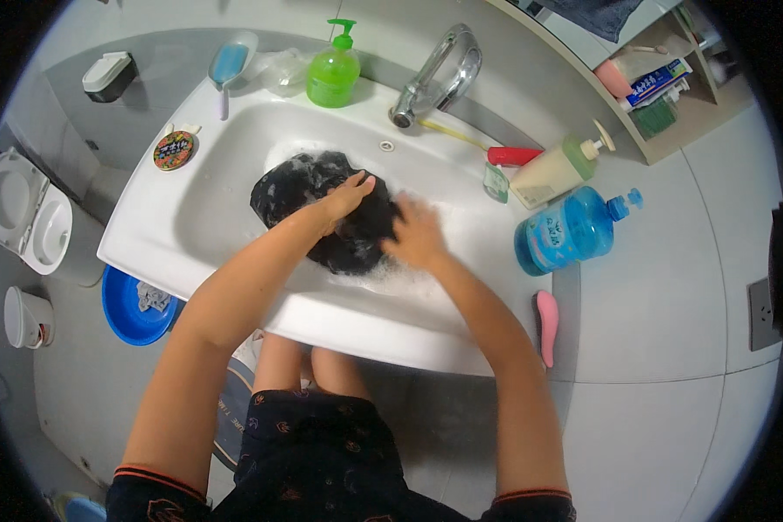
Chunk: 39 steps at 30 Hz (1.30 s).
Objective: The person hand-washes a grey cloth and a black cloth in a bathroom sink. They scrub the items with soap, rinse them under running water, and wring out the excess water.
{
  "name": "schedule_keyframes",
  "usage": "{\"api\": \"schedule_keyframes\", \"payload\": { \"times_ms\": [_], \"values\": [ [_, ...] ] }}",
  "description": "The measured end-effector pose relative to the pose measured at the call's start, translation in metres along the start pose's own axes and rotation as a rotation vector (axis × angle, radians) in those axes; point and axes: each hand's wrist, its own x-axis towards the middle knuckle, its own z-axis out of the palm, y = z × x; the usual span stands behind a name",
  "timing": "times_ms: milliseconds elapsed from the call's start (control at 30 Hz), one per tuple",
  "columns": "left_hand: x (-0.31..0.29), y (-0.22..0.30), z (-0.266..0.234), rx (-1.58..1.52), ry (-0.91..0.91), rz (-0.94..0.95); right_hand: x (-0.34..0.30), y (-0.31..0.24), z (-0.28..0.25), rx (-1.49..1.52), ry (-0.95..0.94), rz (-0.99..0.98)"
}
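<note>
A wet black cloth (291, 196) lies bunched in the white sink (209, 200), with white suds on it and around its edges. My left hand (346, 202) rests over the middle of the cloth, its fingers stretched out toward the right. At the cloth's right edge is my right hand (416, 235), blurred by motion, with its fingers apart. Neither hand appears to grip the cloth. A chrome faucet (426, 83) stands at the sink's back rim, beyond both hands.
A green pump bottle (332, 78) and a soap dish (231, 63) stand along the back rim; a round tin (174, 150) sits left. On the right are a cream pump bottle (555, 171), a blue bottle (565, 230) and a pink brush (545, 326). A blue basin (122, 322) is on the floor.
</note>
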Motion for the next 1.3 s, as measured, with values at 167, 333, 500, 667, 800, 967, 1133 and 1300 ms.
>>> {"api": "schedule_keyframes", "payload": {
  "times_ms": [167, 333, 500, 667, 800, 967, 1133, 1300],
  "values": [
    [-0.012, 0.016, 0.008, -0.164, 0.157, 0.012, 0.011, -0.011, 0.037, -0.009, 0.261, 0.339],
    [-0.011, 0.011, -0.005, -0.229, 0.179, -0.057, 0.009, 0.023, -0.004, 0.477, -0.042, -0.041],
    [-0.01, 0.014, 0.01, -0.202, 0.169, -0.052, 0.025, 0.032, -0.011, 0.473, 0.295, 0.285],
    [-0.015, 0.011, -0.001, -0.283, 0.131, 0.026, -0.001, -0.017, -0.017, 0.337, 0.241, -0.06],
    [-0.013, 0.017, 0.015, -0.183, 0.022, -0.011, 0.018, 0.016, 0.005, 0.26, 0.362, 0.301],
    [-0.019, 0.021, 0.004, -0.287, 0.048, -0.099, -0.011, 0.025, -0.006, 0.132, 0.387, 0.094],
    [-0.002, 0.012, -0.003, -0.311, 0.025, -0.027, -0.027, 0.0, 0.005, -0.001, 0.226, -0.087],
    [-0.025, 0.028, 0.014, -0.394, -0.066, -0.176, -0.016, 0.017, -0.016, 0.348, 0.333, 0.277]
  ]
}}
